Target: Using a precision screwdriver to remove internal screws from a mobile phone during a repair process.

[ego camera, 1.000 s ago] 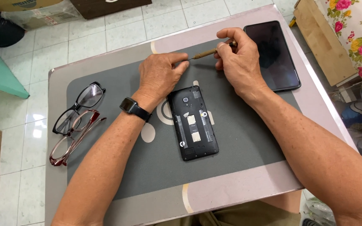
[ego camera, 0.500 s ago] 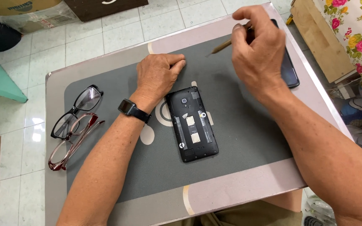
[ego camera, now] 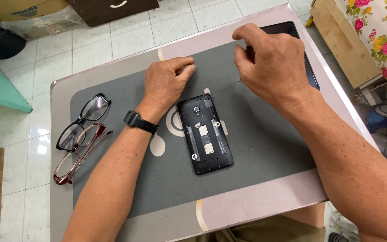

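On the grey mat [ego camera: 265, 148], the opened phone [ego camera: 205, 133] lies lengthwise, camera end away; right hand [ego camera: 272, 67] pinches a thin tool [ego camera: 242, 77], left hand [ego camera: 169, 83] rests curled.

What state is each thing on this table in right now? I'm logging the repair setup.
Opened phone: back cover off, insides up, flat on the mat, untouched.
Black tablet: screen dark, partly under the right hand.
Black glasses: folded.
Red glasses: folded.
Left hand: resting on the grey mat.
Right hand: raised, pinching a thin tool, mostly hidden.
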